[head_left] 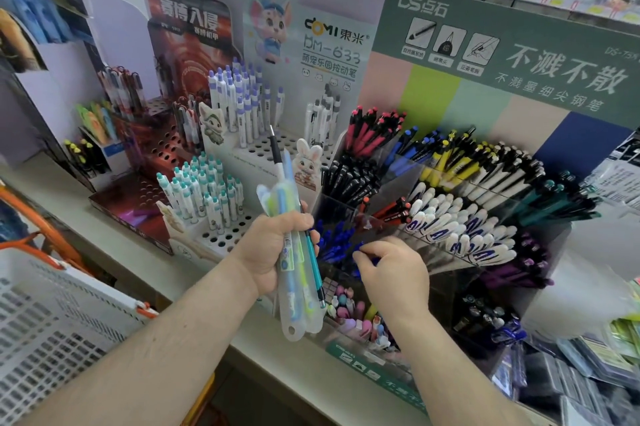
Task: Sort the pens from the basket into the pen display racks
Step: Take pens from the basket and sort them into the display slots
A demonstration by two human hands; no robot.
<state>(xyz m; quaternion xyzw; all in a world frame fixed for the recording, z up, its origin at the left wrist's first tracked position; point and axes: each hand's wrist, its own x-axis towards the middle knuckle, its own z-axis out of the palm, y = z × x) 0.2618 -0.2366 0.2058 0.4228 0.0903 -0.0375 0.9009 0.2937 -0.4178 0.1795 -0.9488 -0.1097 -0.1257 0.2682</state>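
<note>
Gripping a mixed bundle of pens [294, 252], a person's left hand [273, 252] closes its curled fingers round frosted, translucent plastic sleeves with rounded ends, a slim teal barrel and a black-and-white pen whose metal tip stands above the fist. The bundle is held upright just left of the clear compartment rack [450, 252], a tiered acrylic display backed by a green printed header card.

The right hand [391, 273] reaches into that rack's near-left compartment, its fingertips bent down onto the blue pens [334, 242] stored there; whether it actually grasps one cannot be told, because the back of the hand hides the fingers' undersides.

Inside the rack, glossy plastic pens lie slanted in fans, sorted by colour: red-capped ones at the back left, black ones in front of them, yellow-and-white ones toward the back right, white ones with blue lettering in the middle, purple ones at the right front. Pastel, rounded pens fill the lowest compartment, below the right hand.

Left of the rack stands a white cardboard rack [225, 235] punched with round holes, holding upright white pens with teal or lilac caps and cartoon animal cut-outs.

Far left of the rack, at the picture's edge, sits the white basket [52, 321], a perforated plastic grid with orange handles.
</note>
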